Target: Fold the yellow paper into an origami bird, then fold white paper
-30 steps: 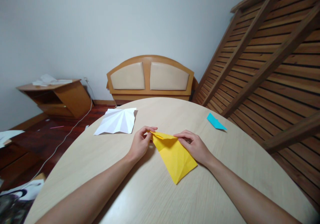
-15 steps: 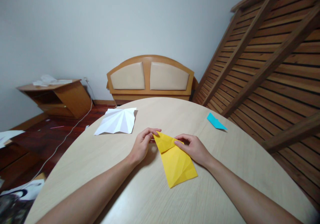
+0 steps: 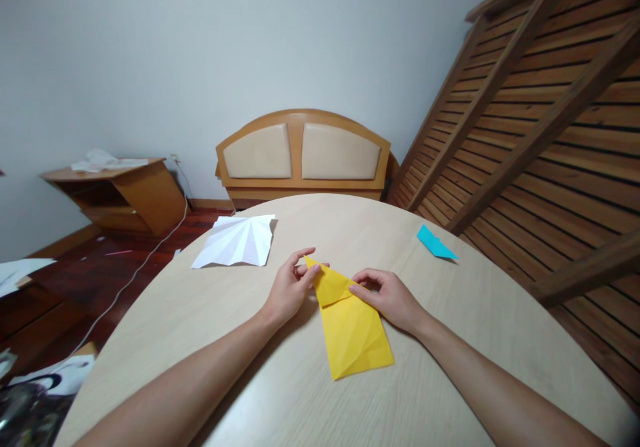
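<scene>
Between my hands is a sheet of yellow paper [image 3: 355, 337], creased and with its upper part folded over into a flap that ends in a point at the upper left. My left hand [image 3: 293, 287] pinches the flap near that point, thumb on top and fingers behind. At the flap's right side, my right hand [image 3: 390, 298] grips the paper's edge with its thumb on top; its fingertips are partly hidden behind the sheet. The paper's lower end points toward me over the round table [image 3: 280, 394].
A pleated white paper [image 3: 235, 242] lies at the table's far left. Toward the right edge rests a small folded turquoise paper [image 3: 436, 242]. Beyond the table stand a headboard [image 3: 303, 147] and a wooden cabinet [image 3: 135, 197]. A slatted wooden frame [image 3: 545, 140] leans at the right.
My left thumb has moved onto the front of the yellow flap near its point. The paper has turned slightly, its lower corner shifting left. My right hand keeps its grip.
</scene>
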Motion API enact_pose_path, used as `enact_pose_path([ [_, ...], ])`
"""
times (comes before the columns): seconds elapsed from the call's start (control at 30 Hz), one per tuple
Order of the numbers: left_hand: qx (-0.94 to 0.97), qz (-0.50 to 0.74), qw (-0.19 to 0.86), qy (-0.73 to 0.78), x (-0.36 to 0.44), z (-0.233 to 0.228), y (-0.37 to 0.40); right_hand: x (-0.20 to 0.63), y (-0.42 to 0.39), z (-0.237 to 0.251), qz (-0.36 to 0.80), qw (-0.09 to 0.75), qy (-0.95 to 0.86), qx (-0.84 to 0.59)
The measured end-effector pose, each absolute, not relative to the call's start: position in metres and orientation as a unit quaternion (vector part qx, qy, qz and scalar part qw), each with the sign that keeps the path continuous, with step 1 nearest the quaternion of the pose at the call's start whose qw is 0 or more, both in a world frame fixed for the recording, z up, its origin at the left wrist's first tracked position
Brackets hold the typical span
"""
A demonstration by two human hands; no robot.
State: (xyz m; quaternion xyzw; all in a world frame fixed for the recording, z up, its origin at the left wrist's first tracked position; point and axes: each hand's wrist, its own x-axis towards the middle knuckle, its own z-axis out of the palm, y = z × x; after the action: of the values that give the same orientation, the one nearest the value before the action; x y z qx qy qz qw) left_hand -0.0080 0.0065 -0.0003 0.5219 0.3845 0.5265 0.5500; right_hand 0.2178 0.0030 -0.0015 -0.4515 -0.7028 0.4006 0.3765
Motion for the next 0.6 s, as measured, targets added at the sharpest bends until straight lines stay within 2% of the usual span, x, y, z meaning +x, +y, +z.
enact_pose_path([
  [0.1,0.529,0.519,0.551,0.384,-0.005,0.001,0.004,0.218,0.003,-0.003,0.398,0.391,-0.689,-0.463],
  [0.6,0.586,0.486,0.506,0.406,-0.001,0.000,-0.004,0.215,-0.008,0.001,0.375,0.354,-0.756,-0.402],
])
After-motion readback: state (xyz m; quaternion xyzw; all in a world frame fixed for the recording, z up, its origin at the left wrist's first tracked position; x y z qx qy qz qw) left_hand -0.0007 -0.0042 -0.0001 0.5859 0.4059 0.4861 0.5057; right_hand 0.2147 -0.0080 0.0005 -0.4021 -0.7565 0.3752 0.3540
